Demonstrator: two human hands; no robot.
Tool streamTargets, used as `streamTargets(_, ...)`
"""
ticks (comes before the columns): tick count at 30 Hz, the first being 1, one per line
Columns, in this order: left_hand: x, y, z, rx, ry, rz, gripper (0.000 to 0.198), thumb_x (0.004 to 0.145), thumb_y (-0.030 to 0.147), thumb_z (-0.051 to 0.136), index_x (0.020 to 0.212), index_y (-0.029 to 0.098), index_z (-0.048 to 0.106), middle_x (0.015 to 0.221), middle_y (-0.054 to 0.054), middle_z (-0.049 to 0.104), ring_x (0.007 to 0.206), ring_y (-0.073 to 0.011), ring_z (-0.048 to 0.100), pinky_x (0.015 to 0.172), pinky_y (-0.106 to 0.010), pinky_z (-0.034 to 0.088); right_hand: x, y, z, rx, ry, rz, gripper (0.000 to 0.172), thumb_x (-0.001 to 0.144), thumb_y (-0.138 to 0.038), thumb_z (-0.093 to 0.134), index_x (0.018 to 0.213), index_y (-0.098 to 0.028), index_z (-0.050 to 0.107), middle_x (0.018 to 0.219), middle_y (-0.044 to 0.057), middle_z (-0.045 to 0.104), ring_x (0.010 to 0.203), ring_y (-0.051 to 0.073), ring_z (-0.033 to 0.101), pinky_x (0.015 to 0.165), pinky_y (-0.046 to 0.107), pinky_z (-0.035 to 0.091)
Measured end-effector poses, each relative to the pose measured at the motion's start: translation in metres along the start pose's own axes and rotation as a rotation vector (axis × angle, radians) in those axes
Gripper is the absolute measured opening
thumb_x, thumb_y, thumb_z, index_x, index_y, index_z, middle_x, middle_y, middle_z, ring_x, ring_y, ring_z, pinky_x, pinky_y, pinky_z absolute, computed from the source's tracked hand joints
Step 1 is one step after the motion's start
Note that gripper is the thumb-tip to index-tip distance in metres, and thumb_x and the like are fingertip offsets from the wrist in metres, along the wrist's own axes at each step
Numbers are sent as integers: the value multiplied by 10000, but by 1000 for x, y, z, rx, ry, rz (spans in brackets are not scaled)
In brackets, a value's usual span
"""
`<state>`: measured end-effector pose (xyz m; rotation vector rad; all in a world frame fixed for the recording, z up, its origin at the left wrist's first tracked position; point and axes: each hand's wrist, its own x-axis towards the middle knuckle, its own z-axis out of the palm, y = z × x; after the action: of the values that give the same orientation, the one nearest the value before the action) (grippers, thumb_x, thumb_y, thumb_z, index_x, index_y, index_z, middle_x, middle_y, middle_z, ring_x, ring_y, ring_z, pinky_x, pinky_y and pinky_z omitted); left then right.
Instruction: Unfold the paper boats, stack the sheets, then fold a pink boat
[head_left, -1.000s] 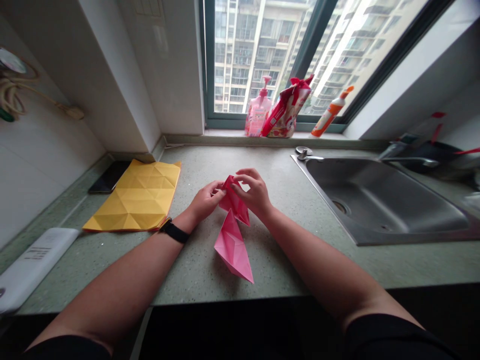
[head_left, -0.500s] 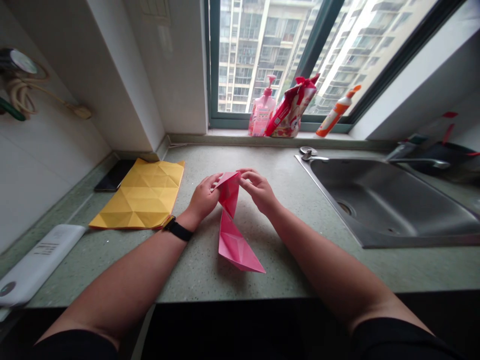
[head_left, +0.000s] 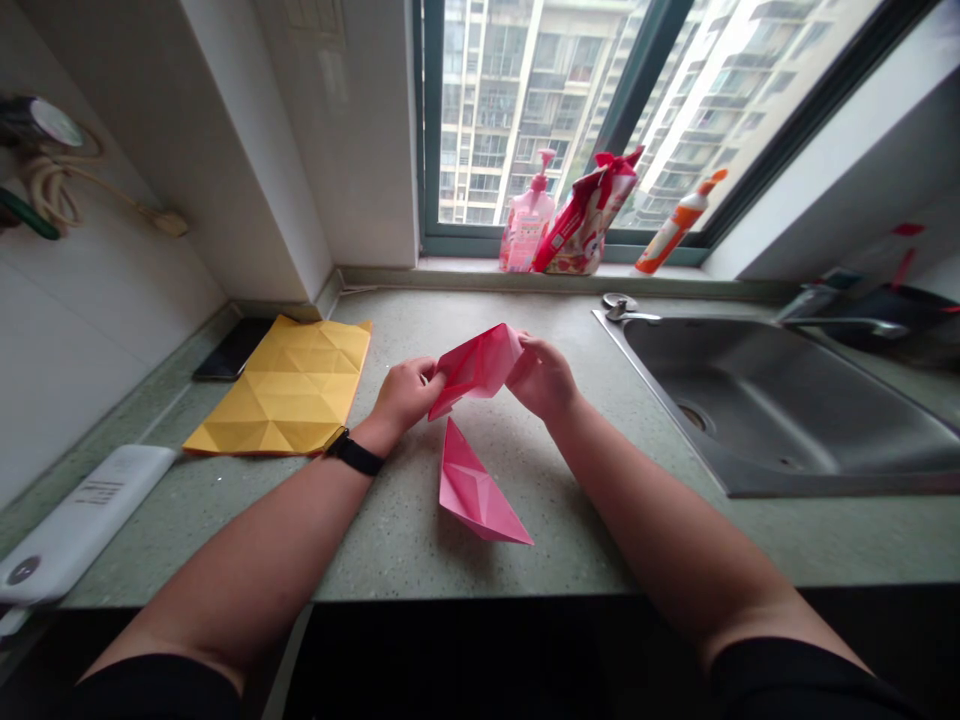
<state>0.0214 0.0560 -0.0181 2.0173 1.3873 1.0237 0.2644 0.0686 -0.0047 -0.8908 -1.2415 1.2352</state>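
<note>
Between my two hands is a pink folded paper (head_left: 480,362), raised above the counter and tilted up to the right. My left hand (head_left: 409,393) pinches its lower left end; a black watch band circles that wrist. At the paper's upper right end, the fingers of my right hand (head_left: 546,375) grip the edge, some of them hidden behind it. A second pink folded paper piece (head_left: 480,490), pointed at both ends, rests on the counter just below, apart from the held one.
Creased yellow paper (head_left: 289,390) lies at the left, partly over a dark phone (head_left: 231,350). A white power bank (head_left: 82,520) sits at the left front. The steel sink (head_left: 780,400) is at the right. Bottles and a red bag (head_left: 592,215) stand on the windowsill.
The held pink paper has turned from hanging downward to stretching sideways and widened out. My right hand has moved right with its end. The lower pink piece stays put.
</note>
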Motion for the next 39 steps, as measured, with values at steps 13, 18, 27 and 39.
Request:
streamTargets(13, 3, 2, -11, 137, 222, -71, 267, 1013, 363, 570, 820, 225, 691, 821, -76, 757, 760, -244, 653, 653, -325, 358, -4, 22, 13, -146, -37, -44, 804, 787, -744, 828, 1439, -348, 574, 1429, 112, 691, 1264, 325, 695, 978, 505, 625)
streamTargets(18, 3, 4, -10, 182, 236, -27, 274, 1012, 358, 590, 764, 243, 579, 808, -61, 703, 782, -239, 630, 679, -322, 363, -13, 39, 33, -301, -9, -39, 723, 827, -702, 833, 1388, -306, 607, 1355, 120, 709, 1196, 313, 726, 956, 480, 634)
streamTargets(27, 3, 6, -11, 205, 237, -18, 299, 1025, 338, 581, 748, 252, 506, 795, -49, 660, 769, -233, 601, 673, -329, 332, -15, 31, 42, -373, 12, -65, 808, 748, -673, 904, 1397, -298, 604, 1385, 127, 726, 1155, 313, 756, 900, 441, 645)
streamTargets(39, 3, 9, -17, 176, 260, -40, 302, 1007, 291, 591, 721, 252, 501, 789, -45, 670, 771, -227, 604, 680, -322, 354, -1, 38, 51, -282, 125, -31, 475, 892, -658, 651, 1197, -294, 639, 1148, 42, 793, 998, 243, 760, 788, 382, 635)
